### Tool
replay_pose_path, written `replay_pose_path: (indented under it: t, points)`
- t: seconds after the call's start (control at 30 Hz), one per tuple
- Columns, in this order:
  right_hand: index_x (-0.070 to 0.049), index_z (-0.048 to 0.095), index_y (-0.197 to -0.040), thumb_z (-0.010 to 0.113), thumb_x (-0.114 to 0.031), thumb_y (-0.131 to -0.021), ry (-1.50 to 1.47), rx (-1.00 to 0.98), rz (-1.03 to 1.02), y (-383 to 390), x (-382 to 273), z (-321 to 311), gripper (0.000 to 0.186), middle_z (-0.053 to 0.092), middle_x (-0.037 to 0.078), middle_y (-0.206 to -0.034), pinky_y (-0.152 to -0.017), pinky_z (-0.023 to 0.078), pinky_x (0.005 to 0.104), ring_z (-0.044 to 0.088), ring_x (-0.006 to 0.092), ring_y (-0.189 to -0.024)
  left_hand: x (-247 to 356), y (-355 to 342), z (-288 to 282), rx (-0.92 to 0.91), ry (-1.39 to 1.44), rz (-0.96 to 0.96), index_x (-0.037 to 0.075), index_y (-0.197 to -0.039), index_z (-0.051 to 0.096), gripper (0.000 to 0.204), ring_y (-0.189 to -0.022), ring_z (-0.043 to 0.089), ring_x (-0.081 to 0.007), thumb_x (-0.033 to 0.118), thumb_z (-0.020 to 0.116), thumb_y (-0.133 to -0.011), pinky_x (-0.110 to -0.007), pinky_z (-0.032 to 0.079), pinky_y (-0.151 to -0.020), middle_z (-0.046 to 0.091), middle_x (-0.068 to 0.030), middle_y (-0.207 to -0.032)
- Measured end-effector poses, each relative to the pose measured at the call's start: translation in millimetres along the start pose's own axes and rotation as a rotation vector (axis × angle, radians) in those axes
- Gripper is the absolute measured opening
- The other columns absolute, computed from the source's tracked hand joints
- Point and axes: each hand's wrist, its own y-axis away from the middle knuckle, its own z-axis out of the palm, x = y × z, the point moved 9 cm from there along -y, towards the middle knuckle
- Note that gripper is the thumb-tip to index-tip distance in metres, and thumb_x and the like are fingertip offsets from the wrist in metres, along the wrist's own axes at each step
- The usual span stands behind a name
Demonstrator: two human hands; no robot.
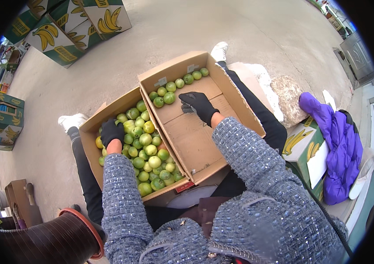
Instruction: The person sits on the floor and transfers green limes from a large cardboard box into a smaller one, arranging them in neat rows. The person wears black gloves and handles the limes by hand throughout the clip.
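Two cardboard boxes lie side by side across my legs. The left box holds several green and yellowish round fruits, like unripe tomatoes. My left hand, in a black glove, reaches down among them at the box's left side, its fingertips hidden. In the right box, a cluster of green fruits lines the far-left corner and back wall, leaving bare cardboard below. My right hand, gloved in black with a dotted grip, hovers there beside the fruit, fingers curled; whatever they may hold is hidden.
Banana boxes are stacked back left and at left. At right are a pale stone, another banana box and a purple padded garment. A brown cylinder lies lower left, near more cardboard.
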Motion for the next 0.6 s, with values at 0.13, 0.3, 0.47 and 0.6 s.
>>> replay_pose_path:
  t: [0.13,0.3,0.47,0.6]
  points:
    - [-0.001,0.063,-0.112,0.062,-0.021,-0.093,0.237,0.059,-0.239,24.8,-36.8,21.9,0.028,0.066,0.005,-0.094,-0.072,0.053,0.0245,0.062,0.011,-0.078,-23.2,-3.5,-6.1,0.209,0.283,0.134,0.002,-0.112,0.059,0.043,-0.101,0.062,-0.0331,0.028,0.07,-0.08,-0.044,0.049,-0.088,0.061,-0.0198,-0.11]
    - [-0.005,0.056,-0.129,0.062,-0.024,-0.094,0.077,-0.283,-0.413,55.0,-57.2,86.9,0.04,0.067,0.007,-0.108,-0.079,0.052,0.0239,0.061,0.0093,-0.093,84.6,87.8,-45.3,-0.018,1.208,0.378,0.001,-0.119,0.057,0.037,-0.101,0.059,-0.0162,0.01,0.069,-0.086,-0.03,0.047,-0.089,0.063,-0.0083,-0.112]
    - [-0.001,0.06,-0.121,0.066,-0.023,-0.091,-0.127,-0.312,-0.158,48.0,-44.3,77.7,0.038,0.066,0.007,-0.106,-0.079,0.053,0.0247,0.063,0.0109,-0.093,135.8,126.2,-51.0,0.179,0.901,0.483,0.001,-0.125,0.053,0.042,-0.107,0.06,-0.0255,0.011,0.067,-0.087,-0.034,0.048,-0.091,0.059,-0.0151,-0.118]
    - [0.0,0.061,-0.116,0.066,-0.02,-0.09,-0.267,0.015,-0.18,9.3,-20.1,27.0,0.033,0.067,0.006,-0.095,-0.071,0.054,0.0239,0.064,0.0112,-0.08,167.8,151.4,-48.7,0.347,0.575,0.646,0.0,-0.136,0.042,0.058,-0.118,0.052,-0.0338,0.021,0.066,-0.088,-0.041,0.042,-0.1,0.052,-0.0193,-0.131]
